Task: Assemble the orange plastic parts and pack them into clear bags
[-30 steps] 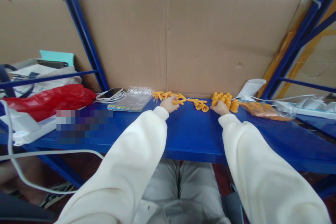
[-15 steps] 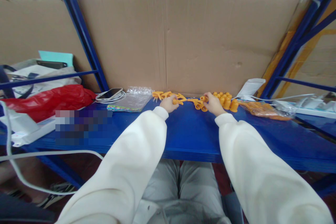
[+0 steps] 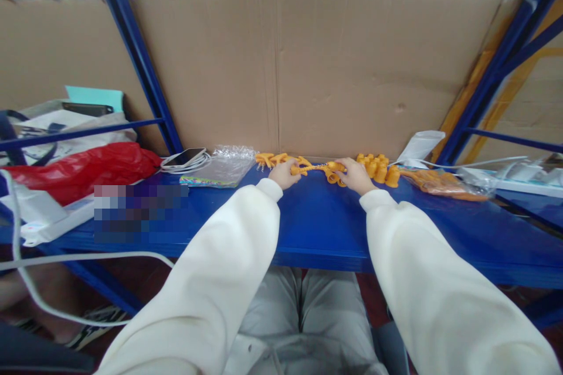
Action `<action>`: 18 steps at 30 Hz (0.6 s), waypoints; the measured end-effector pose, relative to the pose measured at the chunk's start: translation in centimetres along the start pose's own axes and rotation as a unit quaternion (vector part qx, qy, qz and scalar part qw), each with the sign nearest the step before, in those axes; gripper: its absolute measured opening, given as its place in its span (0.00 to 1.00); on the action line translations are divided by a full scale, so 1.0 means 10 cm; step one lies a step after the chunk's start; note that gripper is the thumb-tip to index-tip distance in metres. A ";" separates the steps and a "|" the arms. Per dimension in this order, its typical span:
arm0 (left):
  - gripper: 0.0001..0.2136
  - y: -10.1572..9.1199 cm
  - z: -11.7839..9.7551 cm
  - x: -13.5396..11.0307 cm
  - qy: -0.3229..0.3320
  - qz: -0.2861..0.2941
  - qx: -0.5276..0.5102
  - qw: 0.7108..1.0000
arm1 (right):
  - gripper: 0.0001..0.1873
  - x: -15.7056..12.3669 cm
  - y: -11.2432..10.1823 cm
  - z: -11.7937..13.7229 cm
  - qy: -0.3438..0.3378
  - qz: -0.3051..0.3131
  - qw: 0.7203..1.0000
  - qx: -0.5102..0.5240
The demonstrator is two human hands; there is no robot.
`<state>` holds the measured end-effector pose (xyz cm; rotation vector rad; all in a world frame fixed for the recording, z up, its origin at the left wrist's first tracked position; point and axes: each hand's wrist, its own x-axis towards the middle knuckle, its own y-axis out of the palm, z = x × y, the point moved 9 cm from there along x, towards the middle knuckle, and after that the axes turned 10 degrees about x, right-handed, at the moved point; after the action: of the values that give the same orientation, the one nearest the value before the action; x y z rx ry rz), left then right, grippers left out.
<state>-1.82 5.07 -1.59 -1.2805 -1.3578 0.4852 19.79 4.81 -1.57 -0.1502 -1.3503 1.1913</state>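
My left hand [image 3: 284,174] is closed on a thin orange plastic piece [image 3: 303,170] whose exact kind is too small to make out. A short metal chain [image 3: 323,164] runs between that piece and my right hand. The fingers of my right hand [image 3: 356,176] pinch an orange cup-shaped piece [image 3: 336,166], tilted on its side toward the left. Just below it, more orange cup-shaped pieces [image 3: 333,179] lie on the blue tabletop [image 3: 321,217]. Branching orange pieces with small chains [image 3: 269,159] lie beyond my left hand. Several upright orange cups [image 3: 380,172] stand right of my right hand.
Clear plastic bags [image 3: 229,167] and a phone with a coiled white cable [image 3: 189,158] lie to the left. A red bag [image 3: 88,170] is farther left. At right is a bag of orange pieces [image 3: 448,184]. A cardboard panel [image 3: 281,70] closes the back.
The cup-shaped piece in my right hand has tipped and moved slightly left and down, toward the chain. My left hand has barely moved.
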 end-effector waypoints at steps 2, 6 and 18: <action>0.14 0.00 0.00 0.00 0.003 -0.003 -0.002 1.000 | 0.19 0.00 0.00 0.03 -0.013 -0.005 1.000 0.009; 0.14 0.00 -0.01 0.00 0.006 -0.003 -0.003 1.000 | 0.20 0.02 0.02 0.10 -0.032 0.001 0.999 0.017; 0.15 0.00 -0.04 0.01 0.018 -0.015 -0.025 0.999 | 0.25 0.01 0.04 0.29 -0.080 0.002 0.992 0.100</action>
<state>-1.43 4.97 -1.38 -1.3020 -1.3652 0.4067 17.25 3.58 -0.91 0.0871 -1.3588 1.3564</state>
